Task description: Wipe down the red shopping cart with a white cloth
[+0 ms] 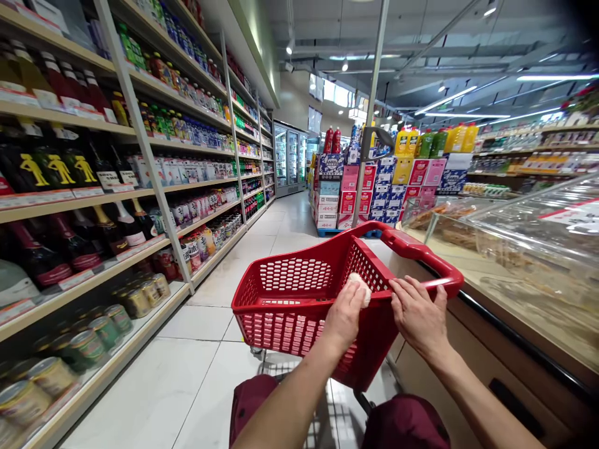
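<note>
- Shelves point(201, 183) down the left are packed: bottles point(53, 165) higher up, cans point(88, 345) on the bottom one.
- Red cart point(281, 308) stands on the tiled floor point(191, 365), right of the shelves' bottom edge. Can't see all its inside, near wall's in the way.
- Hands: right hand point(421, 315) lies over the handle-end corner, can't tell if it's gripping; left hand point(344, 319) pinches a wad.
- That's the white cloth point(361, 289), at the basket's near top edge. Looks like rim-wiping to me; next move probably calls for steady pressure.

There are two hands point(344, 318) point(421, 315), one red cart point(369, 355) and one white wad point(365, 292).
</note>
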`<state>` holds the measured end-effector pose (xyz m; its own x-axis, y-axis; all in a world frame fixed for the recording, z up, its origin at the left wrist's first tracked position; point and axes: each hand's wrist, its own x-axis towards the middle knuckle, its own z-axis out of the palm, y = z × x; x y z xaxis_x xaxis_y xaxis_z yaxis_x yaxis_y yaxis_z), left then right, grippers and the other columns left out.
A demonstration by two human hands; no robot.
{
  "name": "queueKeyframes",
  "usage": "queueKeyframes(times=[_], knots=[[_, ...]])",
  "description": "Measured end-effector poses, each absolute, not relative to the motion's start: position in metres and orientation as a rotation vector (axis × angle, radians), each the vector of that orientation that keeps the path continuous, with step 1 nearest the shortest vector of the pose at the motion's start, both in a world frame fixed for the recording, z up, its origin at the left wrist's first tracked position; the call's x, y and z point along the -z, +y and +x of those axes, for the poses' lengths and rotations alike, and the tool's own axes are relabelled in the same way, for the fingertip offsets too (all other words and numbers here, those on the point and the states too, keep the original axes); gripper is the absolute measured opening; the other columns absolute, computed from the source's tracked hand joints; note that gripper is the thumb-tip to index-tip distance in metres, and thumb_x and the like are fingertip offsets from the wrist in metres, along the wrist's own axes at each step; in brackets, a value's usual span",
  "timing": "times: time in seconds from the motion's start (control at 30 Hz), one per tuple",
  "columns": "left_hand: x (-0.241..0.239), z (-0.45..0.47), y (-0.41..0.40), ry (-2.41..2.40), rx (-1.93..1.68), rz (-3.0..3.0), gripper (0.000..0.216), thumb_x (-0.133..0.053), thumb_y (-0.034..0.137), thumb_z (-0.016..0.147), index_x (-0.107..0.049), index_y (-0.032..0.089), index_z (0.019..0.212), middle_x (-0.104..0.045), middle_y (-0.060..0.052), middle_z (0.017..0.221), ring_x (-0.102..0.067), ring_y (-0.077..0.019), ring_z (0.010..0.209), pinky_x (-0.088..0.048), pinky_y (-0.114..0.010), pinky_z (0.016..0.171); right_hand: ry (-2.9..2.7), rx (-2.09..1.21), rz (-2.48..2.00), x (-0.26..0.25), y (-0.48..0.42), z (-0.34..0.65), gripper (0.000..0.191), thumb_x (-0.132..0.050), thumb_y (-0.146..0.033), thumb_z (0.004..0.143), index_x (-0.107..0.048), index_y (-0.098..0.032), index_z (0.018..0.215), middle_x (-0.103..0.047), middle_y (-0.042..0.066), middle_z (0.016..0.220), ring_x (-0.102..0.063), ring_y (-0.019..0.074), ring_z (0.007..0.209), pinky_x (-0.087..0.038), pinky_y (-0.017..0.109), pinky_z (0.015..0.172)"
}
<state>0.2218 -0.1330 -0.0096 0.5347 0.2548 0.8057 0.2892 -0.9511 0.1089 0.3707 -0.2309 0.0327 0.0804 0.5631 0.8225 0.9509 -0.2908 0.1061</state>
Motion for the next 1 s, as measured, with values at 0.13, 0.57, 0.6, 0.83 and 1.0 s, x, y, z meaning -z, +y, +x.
queueKeyframes(times=[0.13, 0.57, 0.6, 0.83, 1.0], knots=[[0.024, 0.147, -0.106, -0.618, 1.383, -2.643, 0.047, -0.027, 0.002, 0.084, -0.037, 0.018, 0.127, -0.046, -0.009, 0.129, -0.038, -0.0193, 0.122, -0.043, -0.041, 0.097, -1.453, 1.073, -1.936, -0.031, -0.231, 0.375, 0.032, -0.034, -0.024, 0.085, -0.059, -0.016, 0.104, -0.062, 0.007, 0.108, -0.047, 0.0226, 0.108, -0.011, 0.053, 0.1], [0.017, 0.177, -0.117, -0.583, 1.383, -2.63, 0.044, -0.028, 0.002, 0.083, -0.041, 0.016, 0.123, -0.05, -0.008, 0.125, -0.041, -0.0161, 0.12, -0.044, -0.034, 0.096, -1.464, 1.062, -1.932, -0.027, -0.231, 0.378, 0.034, -0.035, -0.024, 0.083, -0.058, -0.02, 0.108, -0.062, 0.007, 0.108, -0.046, 0.0243, 0.108, -0.013, 0.056, 0.097], [0.023, 0.157, -0.109, -0.623, 1.39, -2.619, 0.045, -0.027, 0.001, 0.083, -0.041, 0.015, 0.123, -0.049, -0.01, 0.125, -0.04, -0.0181, 0.121, -0.044, -0.039, 0.096, -1.454, 1.054, -1.937, -0.027, -0.231, 0.377, 0.034, -0.035, -0.024, 0.083, -0.058, -0.02, 0.108, -0.062, 0.007, 0.108, -0.046, 0.0245, 0.109, -0.013, 0.056, 0.097], [0.022, 0.176, -0.117, -0.674, 1.462, -2.639, 0.043, -0.03, 0.004, 0.083, -0.041, 0.016, 0.123, -0.047, -0.011, 0.127, -0.038, -0.019, 0.122, -0.042, -0.04, 0.097, -1.416, 1.071, -1.913, -0.03, -0.229, 0.364, 0.033, -0.034, -0.023, 0.084, -0.059, -0.018, 0.105, -0.063, 0.007, 0.106, -0.047, 0.0238, 0.107, -0.011, 0.056, 0.099], [0.008, 0.2, -0.124, -0.539, 1.361, -2.771, 0.037, -0.033, 0.008, 0.084, -0.046, 0.014, 0.119, -0.051, -0.011, 0.123, -0.042, -0.0191, 0.119, -0.043, -0.037, 0.097, -1.448, 1.061, -1.926, -0.03, -0.233, 0.373, 0.033, -0.034, -0.024, 0.084, -0.058, -0.018, 0.106, -0.062, 0.007, 0.108, -0.047, 0.0232, 0.108, -0.012, 0.054, 0.099]])
